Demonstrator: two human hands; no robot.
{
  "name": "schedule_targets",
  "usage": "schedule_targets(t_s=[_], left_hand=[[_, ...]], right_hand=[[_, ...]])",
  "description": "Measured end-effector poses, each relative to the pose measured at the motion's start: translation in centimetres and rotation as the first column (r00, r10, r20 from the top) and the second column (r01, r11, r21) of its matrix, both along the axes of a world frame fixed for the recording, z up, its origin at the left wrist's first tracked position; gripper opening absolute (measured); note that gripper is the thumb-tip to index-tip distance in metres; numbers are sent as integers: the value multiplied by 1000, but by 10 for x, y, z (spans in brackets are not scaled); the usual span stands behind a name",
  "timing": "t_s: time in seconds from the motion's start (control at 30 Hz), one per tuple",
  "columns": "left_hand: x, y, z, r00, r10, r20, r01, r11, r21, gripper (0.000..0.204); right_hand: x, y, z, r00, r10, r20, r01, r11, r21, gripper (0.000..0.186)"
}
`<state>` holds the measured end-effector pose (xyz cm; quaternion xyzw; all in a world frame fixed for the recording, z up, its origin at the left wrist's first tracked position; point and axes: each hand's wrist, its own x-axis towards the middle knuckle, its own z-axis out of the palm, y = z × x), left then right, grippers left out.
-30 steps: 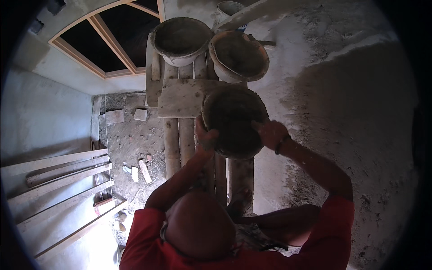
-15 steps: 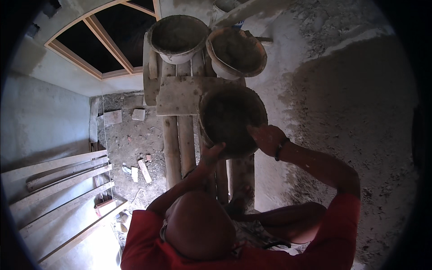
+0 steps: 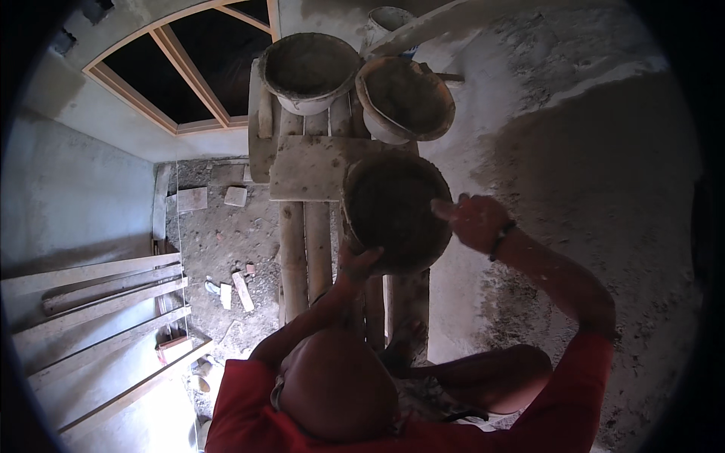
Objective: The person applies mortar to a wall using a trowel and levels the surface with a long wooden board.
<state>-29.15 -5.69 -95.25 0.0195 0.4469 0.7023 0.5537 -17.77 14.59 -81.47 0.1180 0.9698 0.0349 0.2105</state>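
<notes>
A dark round tub [image 3: 355, 245] with a mud-crusted rim tilts on the plank platform, grey paste-like material showing dimly inside. My left hand [image 3: 361, 260] grips its near left rim, thumb over the edge and fingers hidden outside. Over the right rim, my right hand [image 3: 479, 221] is curled, with one or two fingers pointing inward. Whether anything lies inside that grip is hidden. Further away stand two more tubs: a pale one [image 3: 302, 103] at left and an orange-rimmed one [image 3: 447, 121] at right, both containing grey material.
A flat board [image 3: 306, 170] lies across long round poles [image 3: 293, 257]. Rough plaster wall [image 3: 574, 174] runs along the right. A pale bucket [image 3: 387, 19] stands at the back. Planks [image 3: 106, 317] lean at left above rubble-strewn ground [image 3: 219, 234]. A wooden window frame [image 3: 192, 72] is far left.
My right hand has drawn back to the right, from inside the tub to its rim. My left hand stays on the rim. The whole view has shifted slightly.
</notes>
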Motion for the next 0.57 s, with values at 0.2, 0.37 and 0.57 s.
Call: schedule_targets(t_s=[0.2,0.37,0.57], left_hand=[[-16,10,24,988,-105,109,118,985,-124,46],[-6,13,-15,997,-75,7,74,994,76,48],[-10,11,7,994,-31,104,36,998,-44,50]], right_hand=[[-15,2,-27,999,5,36,-5,1000,-2,38],[15,-16,-49,980,-139,140,165,968,-188,30],[23,-30,15,975,38,221,32,952,-304,39]])
